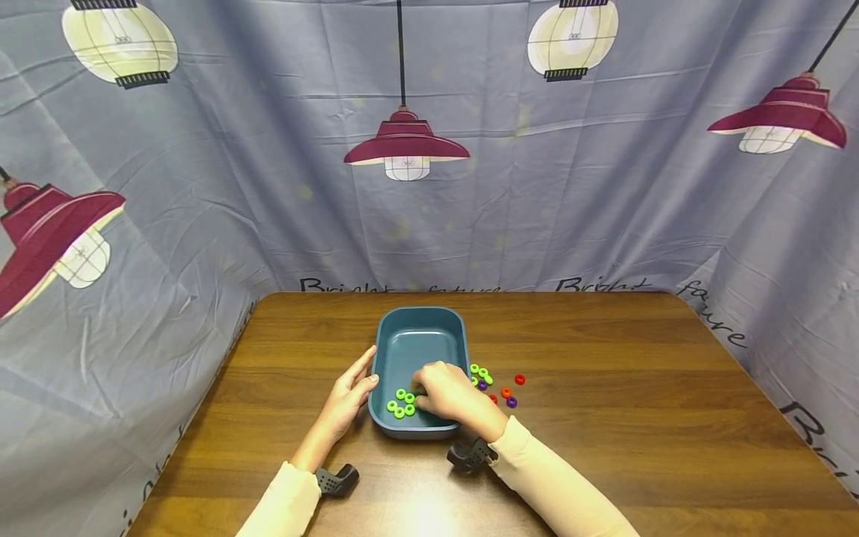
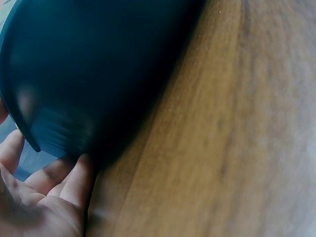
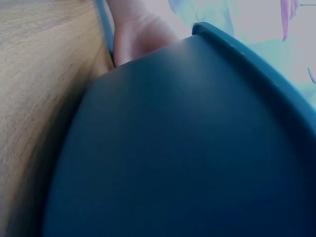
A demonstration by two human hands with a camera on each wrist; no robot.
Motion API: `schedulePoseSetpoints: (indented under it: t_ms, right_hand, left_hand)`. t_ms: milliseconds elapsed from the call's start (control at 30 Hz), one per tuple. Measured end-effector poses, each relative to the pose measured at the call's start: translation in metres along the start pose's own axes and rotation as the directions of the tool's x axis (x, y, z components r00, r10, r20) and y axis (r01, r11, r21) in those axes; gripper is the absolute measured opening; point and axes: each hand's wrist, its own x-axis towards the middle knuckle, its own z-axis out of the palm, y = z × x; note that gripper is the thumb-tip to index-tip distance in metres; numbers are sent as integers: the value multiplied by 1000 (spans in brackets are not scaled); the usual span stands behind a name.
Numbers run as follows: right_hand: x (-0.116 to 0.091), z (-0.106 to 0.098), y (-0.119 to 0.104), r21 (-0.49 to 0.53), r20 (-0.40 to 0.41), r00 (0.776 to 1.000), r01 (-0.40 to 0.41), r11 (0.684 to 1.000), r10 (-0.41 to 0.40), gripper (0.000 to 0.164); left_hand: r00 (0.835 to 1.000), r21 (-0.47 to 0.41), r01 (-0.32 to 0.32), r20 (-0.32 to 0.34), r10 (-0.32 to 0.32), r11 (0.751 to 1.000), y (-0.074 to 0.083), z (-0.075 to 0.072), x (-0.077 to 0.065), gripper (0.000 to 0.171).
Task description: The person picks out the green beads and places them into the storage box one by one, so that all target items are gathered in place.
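A blue-grey rectangular tray (image 1: 419,431) stands on the wooden table. My left hand (image 1: 344,399) rests against its left side, fingers fairly straight; in the left wrist view the fingertips (image 2: 81,165) touch the tray's outer wall (image 2: 98,64). My right hand (image 1: 446,391) reaches down into the tray, fingers bent, pinching a small green ring (image 1: 420,400) that they mostly hide. Several green rings (image 1: 400,412) lie beside it in the tray's near left part. In the right wrist view the tray's outer wall (image 3: 163,143) hides most of that hand (image 3: 143,34).
Right of the tray lie loose rings: several green ones (image 1: 482,371), red ones (image 1: 520,379), an orange one (image 1: 506,392) and purple ones (image 1: 512,402). My right forearm passes over the tray's near right corner. A grey printed curtain (image 1: 429,224) hangs behind the table (image 1: 637,388).
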Motion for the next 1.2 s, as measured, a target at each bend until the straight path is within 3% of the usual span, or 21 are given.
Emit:
schedulePoseSetpoints:
  t_ms: [100, 233, 367, 600, 733, 900, 1200]
  right_hand:
    - [-1, -5, 2, 53, -16, 1000, 26, 998, -25, 6]
    - [-3, -18, 10, 133, -57, 997, 65, 989, -58, 13]
    - [-8, -32, 25, 179, -152, 987, 85, 980, -58, 15]
    - [-24, -48, 64, 270, -273, 957, -20, 963, 96, 13]
    - [-30, -45, 86, 278, -254, 951, -101, 955, 174, 10]
    - [-33, -32, 103, 218, -192, 961, -153, 964, 196, 12]
    - [-32, -12, 109, 156, -100, 969, -207, 966, 224, 11]
  left_hand:
    - [1000, 3, 8, 0, -8, 1000, -1, 0, 0, 62]
    - [1000, 12, 12, -7, -12, 1000, -1, 0, 0, 62]
    - [1000, 12, 12, -9, -12, 1000, 0, 0, 0, 62]
    - [1000, 21, 10, -6, -10, 1000, 0, 0, -1, 62]
    - [1000, 31, 10, -7, -10, 999, 0, -1, -1, 61]
    - [1000, 23, 13, -15, -13, 1000, 0, -1, -1, 61]
    - [1000, 14, 16, -14, -15, 1000, 0, 0, 0, 61]
